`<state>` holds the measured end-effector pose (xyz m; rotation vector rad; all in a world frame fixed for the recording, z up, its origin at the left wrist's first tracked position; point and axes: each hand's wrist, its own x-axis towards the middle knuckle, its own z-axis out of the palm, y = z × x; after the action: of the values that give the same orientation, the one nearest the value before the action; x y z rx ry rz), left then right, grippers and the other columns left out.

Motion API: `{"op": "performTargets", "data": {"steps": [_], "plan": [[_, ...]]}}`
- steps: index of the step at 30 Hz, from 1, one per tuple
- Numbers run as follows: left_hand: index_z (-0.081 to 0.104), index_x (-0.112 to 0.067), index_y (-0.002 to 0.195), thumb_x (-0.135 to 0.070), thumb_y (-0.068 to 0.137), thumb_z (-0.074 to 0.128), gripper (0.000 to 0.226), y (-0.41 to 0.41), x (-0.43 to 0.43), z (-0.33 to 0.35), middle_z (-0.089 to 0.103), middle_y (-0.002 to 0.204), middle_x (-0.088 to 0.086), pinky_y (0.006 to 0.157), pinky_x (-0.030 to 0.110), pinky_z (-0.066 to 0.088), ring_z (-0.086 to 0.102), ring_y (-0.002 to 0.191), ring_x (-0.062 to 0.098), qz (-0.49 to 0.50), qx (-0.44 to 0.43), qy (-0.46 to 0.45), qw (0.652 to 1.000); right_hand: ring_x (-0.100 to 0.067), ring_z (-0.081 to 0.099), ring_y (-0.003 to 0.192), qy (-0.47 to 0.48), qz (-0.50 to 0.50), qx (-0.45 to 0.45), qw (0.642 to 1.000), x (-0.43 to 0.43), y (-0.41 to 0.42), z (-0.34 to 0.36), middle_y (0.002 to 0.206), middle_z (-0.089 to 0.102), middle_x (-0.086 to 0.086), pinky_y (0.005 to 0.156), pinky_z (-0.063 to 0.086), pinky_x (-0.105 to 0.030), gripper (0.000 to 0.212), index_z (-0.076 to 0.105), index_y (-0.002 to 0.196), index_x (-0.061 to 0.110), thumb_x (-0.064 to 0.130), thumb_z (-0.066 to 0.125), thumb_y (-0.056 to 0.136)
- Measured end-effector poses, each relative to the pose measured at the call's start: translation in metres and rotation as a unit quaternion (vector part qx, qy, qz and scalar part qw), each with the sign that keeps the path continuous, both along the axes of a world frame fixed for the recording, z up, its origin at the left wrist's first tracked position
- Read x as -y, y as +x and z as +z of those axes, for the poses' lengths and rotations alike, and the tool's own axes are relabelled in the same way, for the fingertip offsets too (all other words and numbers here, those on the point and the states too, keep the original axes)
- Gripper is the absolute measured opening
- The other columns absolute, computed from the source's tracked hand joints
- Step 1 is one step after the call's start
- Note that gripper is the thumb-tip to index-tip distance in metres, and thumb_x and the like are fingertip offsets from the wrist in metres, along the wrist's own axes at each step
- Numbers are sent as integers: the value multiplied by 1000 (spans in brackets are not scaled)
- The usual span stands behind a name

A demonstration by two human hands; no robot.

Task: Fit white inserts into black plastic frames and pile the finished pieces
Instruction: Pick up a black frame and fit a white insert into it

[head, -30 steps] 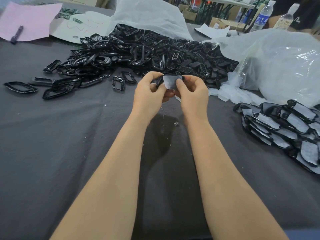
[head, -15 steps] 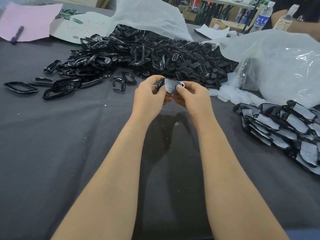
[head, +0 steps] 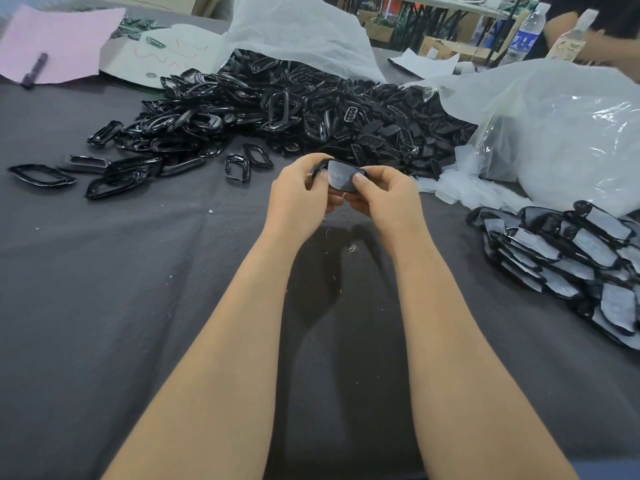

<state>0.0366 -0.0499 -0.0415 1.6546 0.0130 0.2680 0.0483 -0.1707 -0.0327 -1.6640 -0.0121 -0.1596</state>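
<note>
A black plastic frame with a white insert [head: 340, 174] is held above the dark cloth between both hands. My left hand [head: 300, 199] grips its left end, fingers curled round the rim. My right hand [head: 384, 197] pinches the right end, thumb pressed on the insert's face. A big heap of loose black frames [head: 277, 109] lies behind the hands. A pile of finished pieces [head: 568, 261], black frames with white inserts, lies at the right.
Several stray frames [head: 104, 171] lie at the left on the dark cloth [head: 121, 289]. Clear plastic bags [head: 561, 133] bulge at the right rear. Pink paper with a marker [head: 34, 69] sits far left. Another person's arm and a water bottle [head: 523, 32] are at the back right.
The held piece has tilted and turned a little between my fingers, its white face now more toward me. Both hands stay in nearly the same place.
</note>
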Motion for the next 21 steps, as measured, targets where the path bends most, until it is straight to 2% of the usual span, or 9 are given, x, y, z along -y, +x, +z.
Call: {"op": "performTargets", "data": {"steps": [5, 10, 14, 21], "plan": [[56, -23, 104, -18, 99, 51, 9, -2, 0, 1, 70, 80, 0, 68, 27, 58, 70, 68, 9, -5, 12, -7, 1000, -3, 62, 60, -10, -26, 26, 999, -5, -1, 0, 79, 64, -3, 60, 52, -13, 10, 58, 92, 14, 4, 55, 94], [55, -25, 95, -7, 95, 56, 18, -2, -3, 1, 69, 81, -1, 69, 27, 58, 68, 63, 4, 9, 4, -25, 1000, -9, 62, 70, -1, -18, 40, 999, -11, -2, 1, 85, 65, -4, 60, 50, -12, 9, 60, 98, 12, 4, 55, 94], [54, -27, 92, -6, 95, 56, 21, -4, -2, 3, 69, 77, -2, 64, 20, 56, 68, 61, 3, 6, 0, -58, 998, -9, 63, 71, 9, -28, 25, 999, -12, -1, 0, 88, 66, -5, 62, 51, -14, 10, 61, 102, 9, 7, 56, 94], [54, -27, 91, -7, 95, 56, 20, -7, -1, 4, 69, 75, 0, 65, 23, 57, 68, 61, 5, 7, 3, -46, 999, -11, 61, 76, 11, -55, 14, 998, -14, -2, -1, 91, 65, -6, 62, 50, -14, 12, 61, 104, 7, 7, 54, 95]]}}
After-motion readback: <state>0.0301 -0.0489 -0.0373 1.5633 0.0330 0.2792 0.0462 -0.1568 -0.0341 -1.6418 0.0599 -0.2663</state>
